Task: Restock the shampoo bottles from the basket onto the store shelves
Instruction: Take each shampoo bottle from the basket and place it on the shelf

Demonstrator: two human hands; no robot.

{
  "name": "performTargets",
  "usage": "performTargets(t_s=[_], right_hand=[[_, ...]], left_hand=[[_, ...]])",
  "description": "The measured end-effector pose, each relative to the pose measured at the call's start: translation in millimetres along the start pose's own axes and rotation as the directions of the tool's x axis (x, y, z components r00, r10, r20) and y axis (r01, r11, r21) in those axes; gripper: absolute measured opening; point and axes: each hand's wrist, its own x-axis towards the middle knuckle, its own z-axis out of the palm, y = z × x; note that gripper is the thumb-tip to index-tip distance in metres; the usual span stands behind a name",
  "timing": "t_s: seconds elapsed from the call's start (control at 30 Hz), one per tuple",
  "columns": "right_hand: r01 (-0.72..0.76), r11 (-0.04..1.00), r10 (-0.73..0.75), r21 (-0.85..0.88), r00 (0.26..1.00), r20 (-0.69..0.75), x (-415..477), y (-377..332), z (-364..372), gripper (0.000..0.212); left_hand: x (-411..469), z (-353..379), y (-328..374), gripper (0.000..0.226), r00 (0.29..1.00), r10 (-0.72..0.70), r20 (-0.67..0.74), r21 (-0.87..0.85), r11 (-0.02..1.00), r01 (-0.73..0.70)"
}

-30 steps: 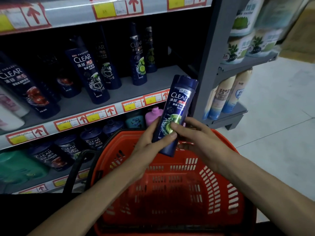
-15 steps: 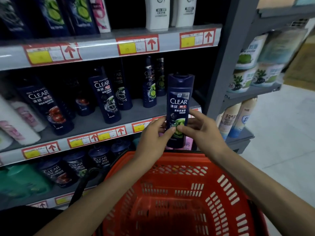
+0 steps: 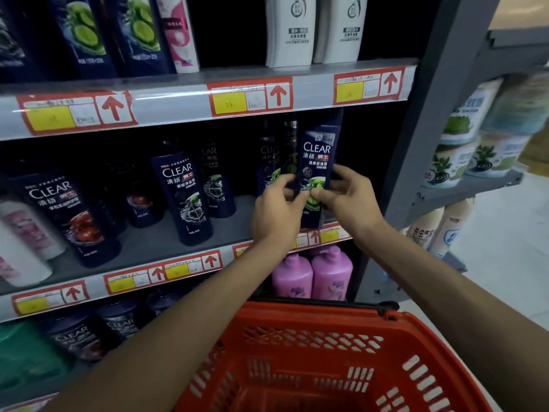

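Observation:
A dark blue CLEAR shampoo bottle [image 3: 317,162] with a green lime label stands upright at the right end of the middle shelf [image 3: 154,248], its base at the shelf's front edge. My left hand [image 3: 277,212] grips its lower left side and my right hand [image 3: 344,194] grips its lower right side. The red basket [image 3: 312,346] hangs below my arms; the part of its inside that shows holds no bottles. Similar lime-label bottles [image 3: 269,162] stand just behind and left of the held one.
More dark CLEAR bottles [image 3: 184,197] line the middle shelf to the left. White bottles [image 3: 289,31] stand on the top shelf, pink bottles [image 3: 312,275] on the lower one. A grey upright post [image 3: 416,144] bounds the shelf on the right, with another rack beyond.
Both hands have lifted the bottle up from above the basket and forward onto the right end of the middle shelf. The view has tilted upward.

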Motion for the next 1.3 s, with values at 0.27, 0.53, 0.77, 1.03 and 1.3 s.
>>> performTargets(t_s=[0.27,0.53,0.77,1.03,1.3], right_hand=[[0.034,0.993,-0.039,-0.117,0.998,-0.039,51.6,23.1,18.4,0.063],[0.055,0.973,-0.062,-0.226,0.998,-0.021,45.0,36.3,22.1,0.062],[-0.095,0.885,0.128,-0.456,0.991,0.041,15.2,4.2,11.2,0.094],[0.058,0.696,0.102,-0.716,0.979,0.178,-56.1,-29.5,-22.3,0.096],[0.226,0.306,0.113,-0.925,0.956,0.271,-139.1,-26.6,-45.3,0.115]], left_hand=[[37.7,18.4,-13.8,0.059,0.993,-0.112,0.026,0.039,0.993,0.111],[39.1,20.2,-20.3,0.073,0.985,-0.129,0.114,0.037,0.991,0.126],[22.4,-2.9,-4.3,0.079,0.957,-0.148,0.249,0.163,0.981,0.109],[-33.5,-59.4,4.7,0.088,0.907,0.012,0.42,0.5,0.832,-0.242],[-95.8,-100.0,-7.0,0.095,0.835,0.059,0.548,0.683,0.545,-0.487]])
